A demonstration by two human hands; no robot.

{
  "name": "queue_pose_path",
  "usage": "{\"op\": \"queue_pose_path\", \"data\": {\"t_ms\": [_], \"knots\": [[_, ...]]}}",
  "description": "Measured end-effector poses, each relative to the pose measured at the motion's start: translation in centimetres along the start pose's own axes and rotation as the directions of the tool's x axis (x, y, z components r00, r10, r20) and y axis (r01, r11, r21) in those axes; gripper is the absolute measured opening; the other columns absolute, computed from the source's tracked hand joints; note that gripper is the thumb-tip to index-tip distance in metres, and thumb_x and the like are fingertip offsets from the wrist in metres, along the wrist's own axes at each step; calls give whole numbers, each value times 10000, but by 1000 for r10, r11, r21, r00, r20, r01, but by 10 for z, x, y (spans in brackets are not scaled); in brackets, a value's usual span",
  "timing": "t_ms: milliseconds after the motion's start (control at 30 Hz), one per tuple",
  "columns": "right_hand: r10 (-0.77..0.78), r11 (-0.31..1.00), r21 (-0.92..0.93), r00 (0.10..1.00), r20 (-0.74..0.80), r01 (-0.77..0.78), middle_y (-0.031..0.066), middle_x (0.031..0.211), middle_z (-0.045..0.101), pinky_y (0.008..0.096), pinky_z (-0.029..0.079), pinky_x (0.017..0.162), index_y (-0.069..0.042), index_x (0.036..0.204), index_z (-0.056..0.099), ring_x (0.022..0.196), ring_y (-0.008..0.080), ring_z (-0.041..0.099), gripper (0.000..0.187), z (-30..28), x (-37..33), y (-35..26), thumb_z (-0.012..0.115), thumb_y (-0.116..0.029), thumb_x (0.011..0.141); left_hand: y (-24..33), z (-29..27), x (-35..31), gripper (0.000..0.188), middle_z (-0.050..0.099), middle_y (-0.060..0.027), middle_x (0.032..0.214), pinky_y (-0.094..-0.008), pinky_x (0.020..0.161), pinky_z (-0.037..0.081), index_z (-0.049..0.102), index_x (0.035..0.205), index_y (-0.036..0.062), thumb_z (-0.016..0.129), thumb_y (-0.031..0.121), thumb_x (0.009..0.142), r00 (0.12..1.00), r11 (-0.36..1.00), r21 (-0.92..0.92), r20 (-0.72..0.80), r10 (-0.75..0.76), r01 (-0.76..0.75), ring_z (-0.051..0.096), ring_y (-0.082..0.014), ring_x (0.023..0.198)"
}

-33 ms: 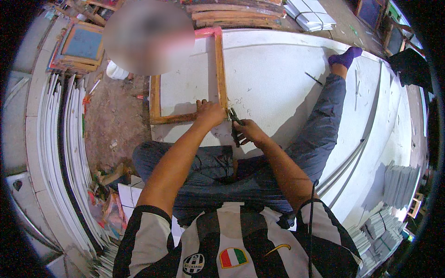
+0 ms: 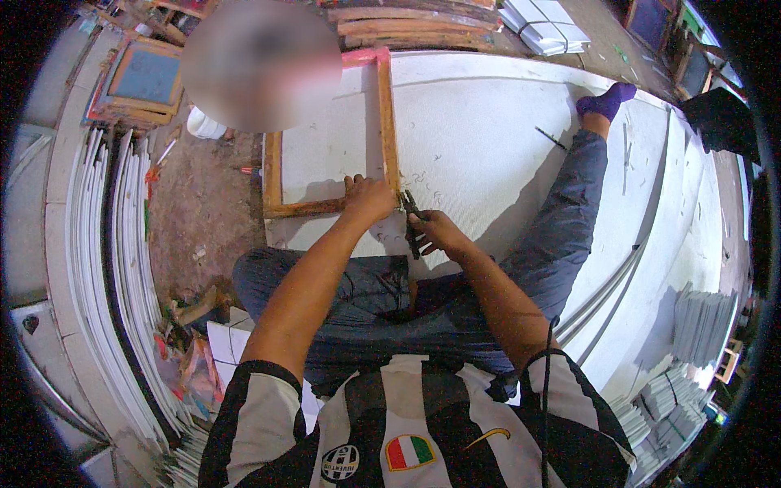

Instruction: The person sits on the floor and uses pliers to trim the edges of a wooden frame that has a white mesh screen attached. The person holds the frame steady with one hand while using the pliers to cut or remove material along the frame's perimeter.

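Note:
A wooden frame (image 2: 388,122) with a pink-stained far end lies flat on the white board (image 2: 480,122) before me. My left hand (image 2: 370,200) is closed over the frame's near right corner, its fingers bent around the near bar. In my right hand (image 2: 442,231) is a pair of dark pliers (image 2: 410,202), its handles in my grip. The jaws point away from me and meet the outer edge of that corner; what lies between them is too small to make out. Small dark curled bits (image 2: 419,177) are scattered on the board beside the frame.
My outstretched leg (image 2: 561,195) borders the work on the right. A thin dark rod (image 2: 550,137) lies near my foot. Long stacks of white sheets (image 2: 130,244) stand at left, near a white tub (image 2: 205,124). Wooden bars (image 2: 415,28) are piled at the back. A round area at far left is blurred.

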State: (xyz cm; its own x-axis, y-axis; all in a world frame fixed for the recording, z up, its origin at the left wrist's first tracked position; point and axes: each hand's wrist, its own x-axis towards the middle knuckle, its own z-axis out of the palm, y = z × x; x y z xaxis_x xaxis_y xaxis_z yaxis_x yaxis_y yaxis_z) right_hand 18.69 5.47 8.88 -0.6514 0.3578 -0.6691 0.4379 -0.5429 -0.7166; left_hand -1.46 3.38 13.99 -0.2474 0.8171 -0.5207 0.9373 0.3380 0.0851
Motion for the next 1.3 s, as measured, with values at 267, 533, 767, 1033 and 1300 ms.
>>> {"op": "queue_pose_path", "data": {"t_ms": [267,533,767,1033,1300], "knots": [[-34,997,73,996,83,28,125,1067,701,373,592,620,-1,1188,581,762,216,680,510,18,-1,1,539,-478,1012,-54,6,-6,426,710,-119,1084,-521,1035,372,770,998,127,620,512,894,970,924,-379,-239,-46,-49,580,-363,1133],[-18,998,60,987,161,8,138,1024,695,389,613,633,9,1181,595,741,227,686,515,24,4,-13,537,-475,1016,-98,44,-30,580,672,-114,1192,-501,1075,361,716,1131,120,769,560,756,958,898,-382,-259,124,-219,556,-338,1185],[55,977,194,986,158,-85,150,976,691,419,599,663,22,1163,603,781,257,691,535,12,31,0,517,-486,1018,-95,46,-40,592,668,-112,1190,-465,1034,428,684,1173,99,843,435,711,916,907,-329,-380,128,-263,572,-346,1160],[64,850,506,981,183,-150,118,871,667,420,560,614,-6,1101,601,701,258,652,511,44,8,-19,500,-500,1019,-95,58,-31,400,689,-87,1140,-430,947,508,721,1105,120,801,324,770,863,932,-181,-464,200,-314,597,-310,1104],[-190,966,-214,961,-203,145,115,738,652,371,521,553,27,940,627,612,238,636,514,48,36,16,551,-477,1008,-95,65,-19,284,712,-38,1076,-409,918,530,738,1071,138,759,221,800,858,943,-126,-466,218,-308,607,-280,1056]]}}
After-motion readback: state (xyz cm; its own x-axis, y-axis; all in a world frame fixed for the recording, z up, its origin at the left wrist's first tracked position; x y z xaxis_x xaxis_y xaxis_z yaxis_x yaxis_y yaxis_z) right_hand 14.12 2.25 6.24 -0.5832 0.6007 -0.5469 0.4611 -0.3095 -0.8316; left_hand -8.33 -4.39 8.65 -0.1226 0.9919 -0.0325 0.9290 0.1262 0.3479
